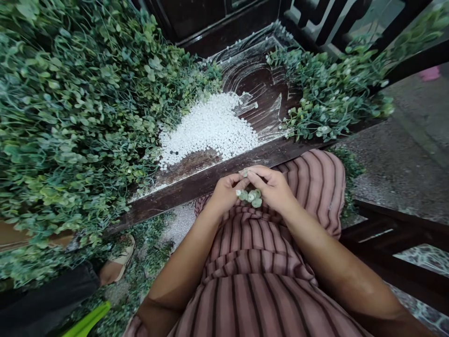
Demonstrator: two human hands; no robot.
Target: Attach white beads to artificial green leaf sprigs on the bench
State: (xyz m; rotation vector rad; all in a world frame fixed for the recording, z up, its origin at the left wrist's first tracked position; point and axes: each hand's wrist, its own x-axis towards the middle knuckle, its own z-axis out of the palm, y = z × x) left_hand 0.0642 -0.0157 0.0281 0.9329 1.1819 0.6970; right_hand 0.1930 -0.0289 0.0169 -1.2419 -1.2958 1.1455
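Note:
My left hand (225, 193) and my right hand (275, 188) meet above my lap, close to the near edge of a dark wooden surface (199, 179). Fingertips of both are pinched together on an artificial leaf sprig (256, 200). Its round, pale green leaves hang below the fingers, with small white bits among them. The upper part of the sprig is mostly covered by my fingers. Just beyond my hands, a heap of small white beads (213, 126) is spread over the wood. A tiny black piece (174, 152) lies on the beads at the left.
A large mound of artificial greenery (80, 103) fills the left side. A smaller bunch of greenery (326, 93) lies at the right. Another person's sandalled foot (117, 262) is at lower left, near a bright green object (89, 320). Dark wooden furniture (396, 252) stands to the right.

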